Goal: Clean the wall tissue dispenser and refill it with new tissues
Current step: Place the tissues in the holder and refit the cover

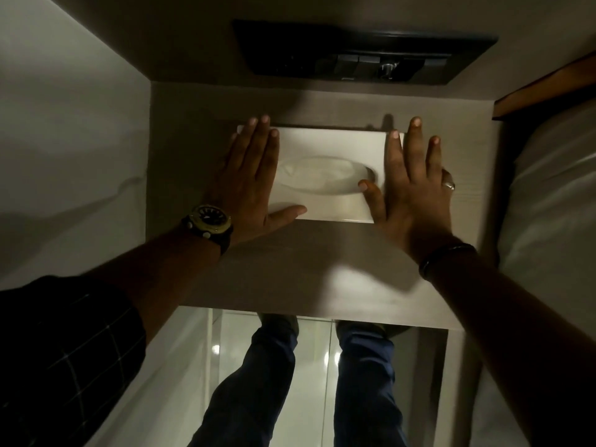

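A white rectangular tissue dispenser (325, 141) is set flat into a grey panel, with an oval slot (322, 175) in its middle where white tissue shows. My left hand (250, 175) lies flat with spread fingers over the dispenser's left end, thumb along its lower edge. My right hand (414, 185) presses flat over the right end, its thumb tip at the slot's right edge. Both palms rest on the cover and grip nothing. The dispenser's two short ends are hidden under my hands.
A black switch panel (364, 53) sits above the dispenser. A white wall (64, 124) stands at left, and a wooden edge (545, 91) with white bedding (554, 195) at right. Below the grey panel (306, 269) I see my legs and a glossy tiled floor (316, 356).
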Demonstrator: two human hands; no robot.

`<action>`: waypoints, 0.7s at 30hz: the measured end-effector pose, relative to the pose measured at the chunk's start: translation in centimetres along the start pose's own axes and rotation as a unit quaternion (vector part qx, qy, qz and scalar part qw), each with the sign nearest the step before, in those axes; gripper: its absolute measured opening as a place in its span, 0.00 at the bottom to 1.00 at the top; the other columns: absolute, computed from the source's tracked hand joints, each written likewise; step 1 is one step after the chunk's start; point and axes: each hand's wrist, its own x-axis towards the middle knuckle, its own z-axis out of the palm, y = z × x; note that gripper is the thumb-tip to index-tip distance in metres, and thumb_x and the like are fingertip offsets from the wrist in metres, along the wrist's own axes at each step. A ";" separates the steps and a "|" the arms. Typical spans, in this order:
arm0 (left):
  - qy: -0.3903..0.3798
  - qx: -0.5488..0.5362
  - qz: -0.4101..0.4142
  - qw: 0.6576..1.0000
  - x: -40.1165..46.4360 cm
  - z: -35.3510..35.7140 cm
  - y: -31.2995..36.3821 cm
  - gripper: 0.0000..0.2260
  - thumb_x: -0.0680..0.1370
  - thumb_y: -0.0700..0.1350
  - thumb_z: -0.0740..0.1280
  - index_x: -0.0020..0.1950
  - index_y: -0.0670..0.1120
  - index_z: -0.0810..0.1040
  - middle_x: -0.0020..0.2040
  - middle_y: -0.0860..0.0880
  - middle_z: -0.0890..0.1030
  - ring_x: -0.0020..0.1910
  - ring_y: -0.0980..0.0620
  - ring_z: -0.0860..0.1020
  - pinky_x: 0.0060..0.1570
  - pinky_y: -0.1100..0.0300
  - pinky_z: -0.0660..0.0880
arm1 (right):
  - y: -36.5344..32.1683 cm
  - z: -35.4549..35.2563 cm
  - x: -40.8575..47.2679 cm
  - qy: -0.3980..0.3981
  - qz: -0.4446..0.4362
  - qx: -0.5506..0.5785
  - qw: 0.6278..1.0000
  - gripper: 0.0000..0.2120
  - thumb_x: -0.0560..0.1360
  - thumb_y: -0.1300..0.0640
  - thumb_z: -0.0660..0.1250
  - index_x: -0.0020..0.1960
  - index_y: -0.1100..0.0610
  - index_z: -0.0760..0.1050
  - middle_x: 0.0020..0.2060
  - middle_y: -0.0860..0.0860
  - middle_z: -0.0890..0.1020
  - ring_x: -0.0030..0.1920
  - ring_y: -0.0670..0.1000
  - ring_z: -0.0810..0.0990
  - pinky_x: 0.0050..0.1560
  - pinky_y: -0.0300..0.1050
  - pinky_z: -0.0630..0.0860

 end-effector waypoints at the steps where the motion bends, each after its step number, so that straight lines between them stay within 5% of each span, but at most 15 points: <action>1: 0.007 -0.005 -0.001 1.000 0.1 0.2 0.0 0.48 0.74 0.72 0.53 0.77 0.34 0.51 0.77 0.34 0.52 0.77 0.36 0.49 0.75 0.41 0.48 | 0.0 0.0 0.0 0.000 0.000 0.007 1.000 0.39 0.79 0.32 0.45 0.81 0.57 0.49 0.80 0.60 0.48 0.78 0.69 0.49 0.70 0.73 0.60; 9: 0.042 -0.025 -0.002 0.999 0.4 1.3 -0.5 0.49 0.73 0.72 0.56 0.76 0.34 0.52 0.77 0.33 0.54 0.77 0.35 0.50 0.75 0.41 0.48 | 0.2 0.7 0.5 0.016 -0.023 0.055 0.998 0.39 0.80 0.33 0.50 0.80 0.59 0.52 0.80 0.63 0.49 0.78 0.67 0.54 0.70 0.69 0.64; 15: 0.032 -0.039 -0.006 0.999 0.5 0.7 -0.2 0.49 0.73 0.72 0.54 0.76 0.33 0.52 0.77 0.33 0.53 0.77 0.35 0.50 0.75 0.43 0.45 | -0.3 -0.7 0.3 -0.024 0.012 0.026 0.999 0.40 0.77 0.31 0.49 0.81 0.52 0.46 0.80 0.59 0.42 0.77 0.70 0.39 0.72 0.76 0.44; 21: 0.047 -0.055 -0.004 0.997 0.7 0.9 -0.1 0.49 0.72 0.71 0.57 0.74 0.31 0.56 0.75 0.30 0.56 0.75 0.32 0.54 0.74 0.39 0.51 | -7.4 -1.8 1.7 0.038 -0.115 0.021 0.992 0.13 0.76 0.49 0.67 0.58 0.49 0.81 0.79 0.60 0.56 0.77 0.73 0.43 0.69 0.78 0.40</action>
